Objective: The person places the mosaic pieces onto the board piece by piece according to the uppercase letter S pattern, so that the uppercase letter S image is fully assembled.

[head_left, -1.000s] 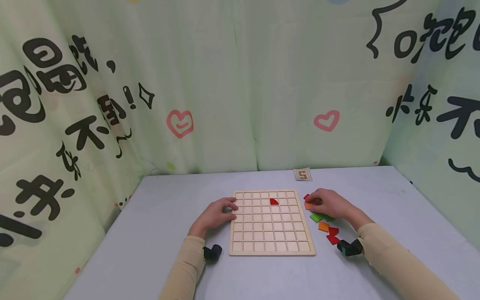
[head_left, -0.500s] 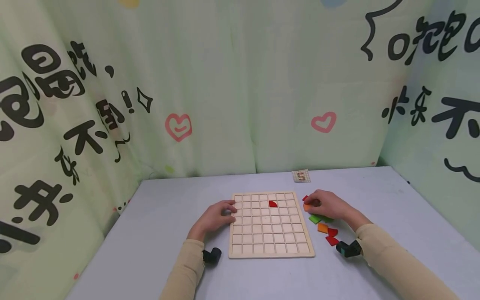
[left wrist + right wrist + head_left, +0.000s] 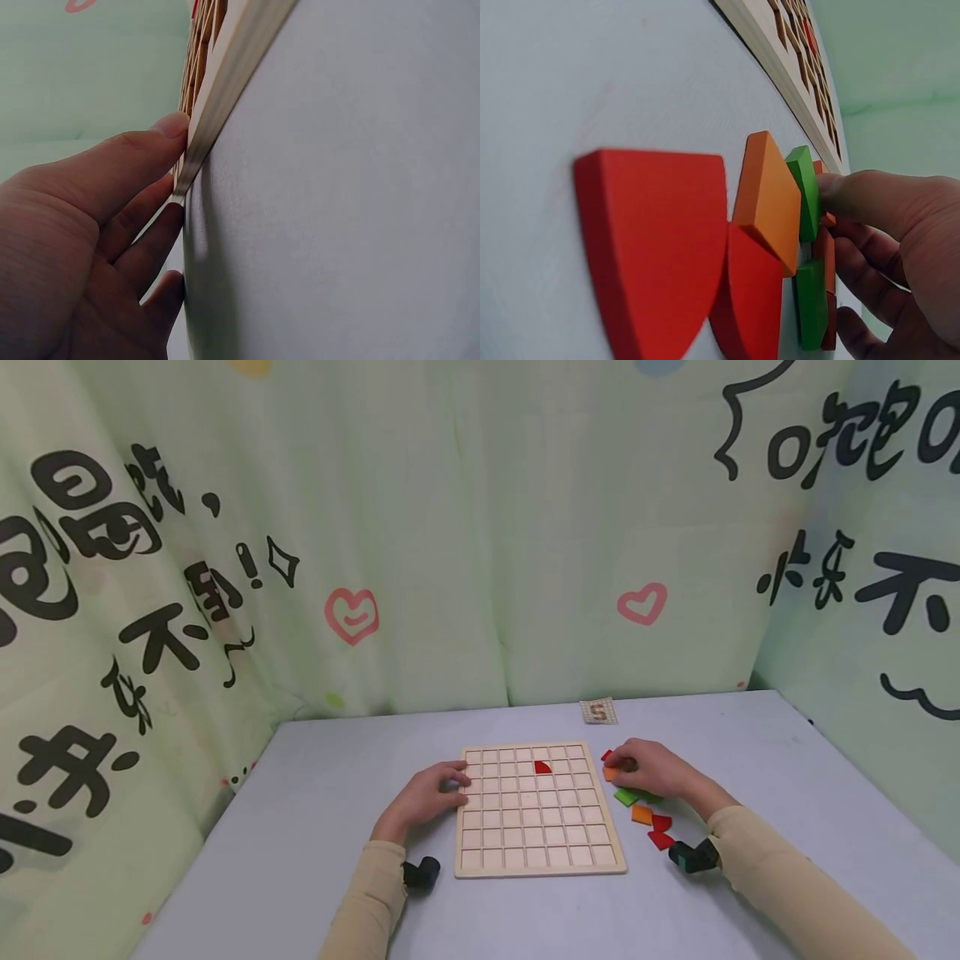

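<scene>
A wooden grid board (image 3: 536, 873) lies on the white table, one red quarter-round tile (image 3: 542, 767) in a cell near its top. My left hand (image 3: 426, 793) rests at the board's left edge, thumb on the frame and fingers loosely bent beside it. Just off the opposite edge, my right hand (image 3: 654, 767) pinches an orange tile (image 3: 610, 774) between thumb and forefinger; the thumb hides part of it in the right wrist view. Green tiles (image 3: 802, 191) lie right under that hand. Closer to the wrist are another orange tile (image 3: 769, 202) and red rounded tiles (image 3: 660, 240).
A small printed card (image 3: 599, 711) lies at the table's back edge. Printed curtains (image 3: 495, 527) enclose the table behind and on both sides. Loose tiles form a strip along the board's right side. Each wrist wears a black camera (image 3: 693, 857).
The head view has shifted slightly, moving the whole scene a little to the left. Both hands, the board and the tiles keep their places relative to one another.
</scene>
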### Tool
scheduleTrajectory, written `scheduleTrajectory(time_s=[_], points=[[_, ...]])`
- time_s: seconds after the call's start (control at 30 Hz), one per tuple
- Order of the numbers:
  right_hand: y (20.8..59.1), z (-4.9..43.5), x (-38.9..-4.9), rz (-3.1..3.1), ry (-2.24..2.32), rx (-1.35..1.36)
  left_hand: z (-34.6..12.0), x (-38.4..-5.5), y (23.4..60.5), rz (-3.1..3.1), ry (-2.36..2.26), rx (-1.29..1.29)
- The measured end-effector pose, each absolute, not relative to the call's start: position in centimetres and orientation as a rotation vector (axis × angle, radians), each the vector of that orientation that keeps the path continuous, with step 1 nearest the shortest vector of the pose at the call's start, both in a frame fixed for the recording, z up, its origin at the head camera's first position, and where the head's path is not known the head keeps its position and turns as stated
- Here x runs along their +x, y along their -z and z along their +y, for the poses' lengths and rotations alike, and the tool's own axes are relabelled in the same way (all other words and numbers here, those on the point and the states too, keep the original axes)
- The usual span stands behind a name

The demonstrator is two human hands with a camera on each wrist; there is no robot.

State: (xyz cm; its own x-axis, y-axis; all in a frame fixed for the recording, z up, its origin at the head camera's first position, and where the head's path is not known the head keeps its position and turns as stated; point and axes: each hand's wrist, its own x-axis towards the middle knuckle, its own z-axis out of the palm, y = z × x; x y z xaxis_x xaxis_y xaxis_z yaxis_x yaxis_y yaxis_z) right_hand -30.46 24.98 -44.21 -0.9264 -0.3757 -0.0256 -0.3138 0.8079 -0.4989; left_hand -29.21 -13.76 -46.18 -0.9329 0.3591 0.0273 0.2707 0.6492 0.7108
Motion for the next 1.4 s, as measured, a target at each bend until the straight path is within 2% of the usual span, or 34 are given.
scheduleTrajectory(time_s=[0.7, 1.4], points=[[43.3, 24.3, -30.9, 2.909, 0.844, -0.502, -13.9, -29.2, 46.2, 2.744, -1.166, 0.542], [42.5, 20.4, -31.6, 2.896, 0.953, -0.752, -13.9, -29.0, 45.9, 2.738, -1.182, 0.548]])
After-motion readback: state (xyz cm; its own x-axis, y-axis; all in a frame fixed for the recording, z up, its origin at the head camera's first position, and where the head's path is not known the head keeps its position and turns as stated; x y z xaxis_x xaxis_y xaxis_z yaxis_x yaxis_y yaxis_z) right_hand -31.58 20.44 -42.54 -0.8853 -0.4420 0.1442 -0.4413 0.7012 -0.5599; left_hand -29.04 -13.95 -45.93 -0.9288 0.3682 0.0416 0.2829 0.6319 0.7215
